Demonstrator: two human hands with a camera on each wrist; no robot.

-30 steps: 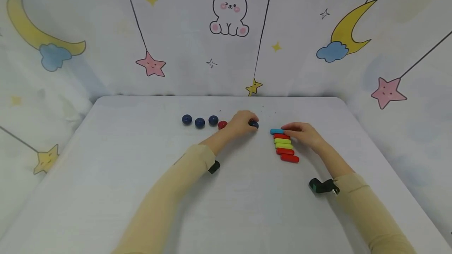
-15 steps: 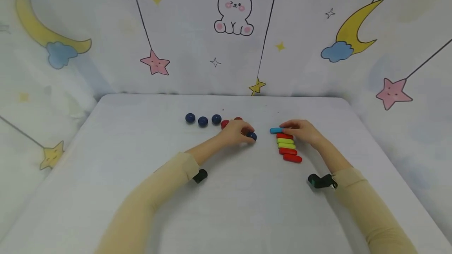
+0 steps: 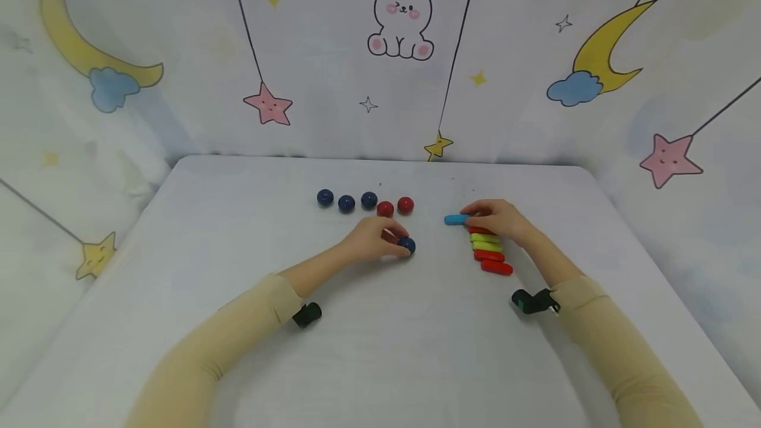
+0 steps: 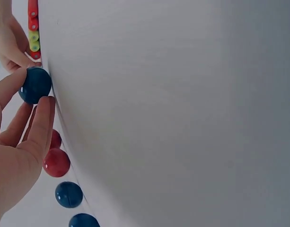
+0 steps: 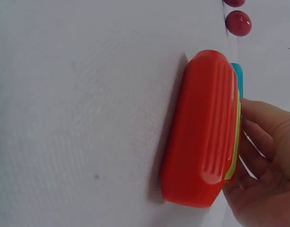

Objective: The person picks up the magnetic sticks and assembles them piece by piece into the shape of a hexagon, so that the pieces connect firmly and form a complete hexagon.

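Observation:
In the head view my left hand [image 3: 371, 240] pinches a dark blue ball [image 3: 407, 246] between thumb and fingers. The same glossy ball [image 4: 37, 86] shows large in the left wrist view. To the right, my right hand [image 3: 502, 220] pinches a light blue stick [image 3: 455, 220] at the far end of a column of coloured sticks. Below it lie a red stick partly covered by the hand, two yellow-green sticks [image 3: 485, 242] and two more red ones. The nearest red stick [image 5: 197, 135] fills the middle of the right wrist view and hides most of the others.
Behind the left hand, three dark blue balls [image 3: 347, 203] and two red balls [image 3: 405, 205] form an uneven row on the white table [image 3: 380, 362]. A cloth printed with moons, stars and a rabbit [image 3: 402, 12] hangs behind the table. Dark cameras sit at both wrists.
My left hand has brought the dark blue ball leftward and nearer the front, uncovering the red balls. My right hand has shifted the light blue stick slightly left of the column. The head view has turned slightly.

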